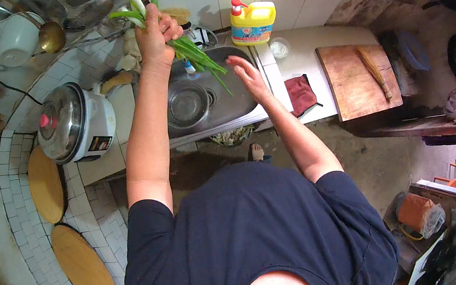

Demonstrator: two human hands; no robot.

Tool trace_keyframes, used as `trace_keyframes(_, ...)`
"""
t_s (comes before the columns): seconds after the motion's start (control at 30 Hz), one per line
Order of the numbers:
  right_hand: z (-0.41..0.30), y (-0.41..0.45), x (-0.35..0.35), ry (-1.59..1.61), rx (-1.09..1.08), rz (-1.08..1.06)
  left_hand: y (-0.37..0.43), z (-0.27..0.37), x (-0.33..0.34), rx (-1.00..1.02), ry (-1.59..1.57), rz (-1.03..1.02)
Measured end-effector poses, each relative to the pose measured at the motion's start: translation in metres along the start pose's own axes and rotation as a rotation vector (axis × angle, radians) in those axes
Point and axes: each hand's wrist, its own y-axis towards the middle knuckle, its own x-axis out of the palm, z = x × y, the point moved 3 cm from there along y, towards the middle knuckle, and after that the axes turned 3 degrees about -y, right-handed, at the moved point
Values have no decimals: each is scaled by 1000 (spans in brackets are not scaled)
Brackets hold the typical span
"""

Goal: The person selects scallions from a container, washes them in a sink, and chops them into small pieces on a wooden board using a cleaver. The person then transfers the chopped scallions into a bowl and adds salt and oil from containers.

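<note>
My left hand [157, 38] grips a bunch of green onions [197, 56] around its middle, raised over the left back of the stainless steel sink [235, 104]. The white ends point up and left, while the green leaves hang down to the right over the basin. Above the sink's right side, my right hand [247, 72] is held with nothing in it, near the leaf tips but apart from them. A round metal basin [188, 103] sits inside the sink beside the drain. The faucet's blue-and-white outlet [189, 67] shows just below the leaves.
Behind the sink's right corner stands a yellow detergent jug [253, 23]. Rightward are a maroon cloth [302, 95] and a wooden cutting board [346, 85] bearing a straw brush [373, 71]. A rice cooker [75, 121] stands left. Below the sink is a container of scraps [232, 136].
</note>
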Motion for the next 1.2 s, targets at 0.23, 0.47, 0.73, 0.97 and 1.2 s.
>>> trace_keyframes(0.23, -80, 39, 39, -150, -175, -213, -13, -48, 30, -45, 57, -176)
trace_keyframes(0.47, -45, 28, 26, -165, -120, -121, -5, -39, 28, 11, -2, -93)
trace_keyframes(0.73, 148, -48, -78, -289, 307, -317, 24, 18, 67, 124, -113, -170)
trace_keyframes(0.97, -85, 90, -62, -455, -80, 3, -16, 8, 32, -46, 170, -55)
trace_keyframes(1.2, -163, 242, -159, -58, -287, 468, -33, -45, 50, -263, 291, -60)
